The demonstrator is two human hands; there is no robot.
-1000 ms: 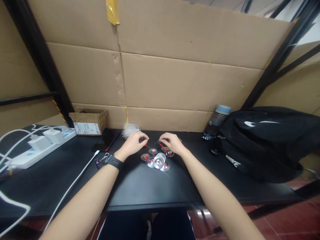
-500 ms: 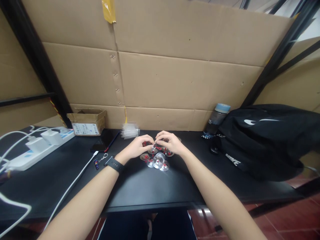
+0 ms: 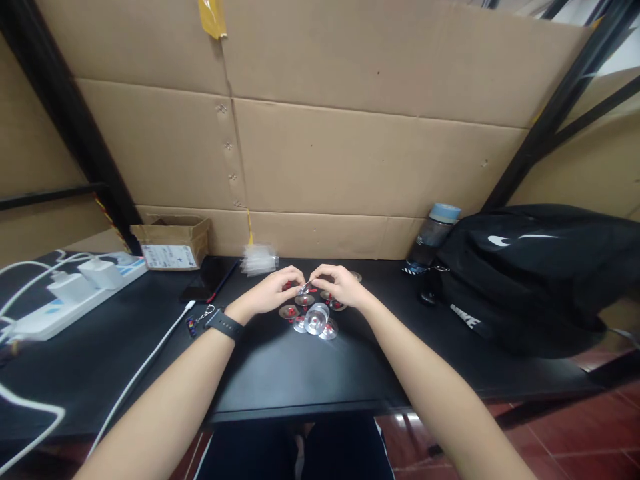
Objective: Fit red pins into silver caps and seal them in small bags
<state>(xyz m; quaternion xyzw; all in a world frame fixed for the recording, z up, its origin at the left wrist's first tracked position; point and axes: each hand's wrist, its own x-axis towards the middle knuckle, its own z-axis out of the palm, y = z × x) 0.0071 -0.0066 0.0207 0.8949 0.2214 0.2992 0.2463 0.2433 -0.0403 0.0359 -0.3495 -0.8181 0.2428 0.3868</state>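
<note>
Just above the black table, my left hand (image 3: 274, 291) and my right hand (image 3: 341, 285) meet, fingertips pinched. Between them is a small silvery finger cymbal (image 3: 304, 290), seen nearly edge-on, with a bit of red cord by it. More finger cymbals with red cord at their centres lie below and behind my hands. Closest to me, a shiny cymbal (image 3: 316, 320) rests on top of others. A duller one (image 3: 289, 311) lies flat to the left. My fingers partly hide the cymbals at the back.
On the left are a power strip (image 3: 40, 319) with white cables, an open cardboard box (image 3: 173, 245), a phone (image 3: 199, 288) and a keychain (image 3: 193, 325). Clear plastic bags (image 3: 259, 259) lie behind my left hand. A bottle (image 3: 431, 237) and black backpack (image 3: 530, 287) occupy the right.
The pinched cymbal has tilted and shifted slightly left between my fingertips. The loop of red cord beside it shows less. The cymbals on the table stay in place.
</note>
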